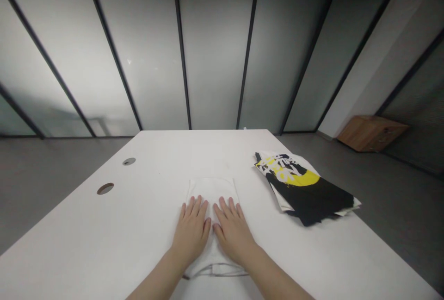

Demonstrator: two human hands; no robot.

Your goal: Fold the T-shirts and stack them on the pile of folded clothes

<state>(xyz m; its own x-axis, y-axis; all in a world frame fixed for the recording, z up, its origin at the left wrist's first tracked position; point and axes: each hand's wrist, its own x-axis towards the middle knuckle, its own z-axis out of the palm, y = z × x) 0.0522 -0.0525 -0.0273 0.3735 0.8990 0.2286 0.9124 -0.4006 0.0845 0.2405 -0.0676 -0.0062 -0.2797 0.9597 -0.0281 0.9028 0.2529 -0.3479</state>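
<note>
A white folded cloth (212, 186) lies flat on the white table (145, 244), close to its near side. My left hand (190, 230) rests palm down on the cloth's left half, fingers stretched forward. On the right half lies my right hand (233, 233), also flat with its fingers spread. The two thumbs are close together near the cloth's middle. Both palms hide much of the cloth, while its layered near edge shows between my wrists.
A pile of folded fabric (301, 189), black, yellow and white on top, sits at the table's right edge. Two cable holes, a near one (105, 189) and a far one (129, 161), are on the left. A wooden cabinet (371, 132) stands on the floor beyond, by frosted glass panels (215, 54).
</note>
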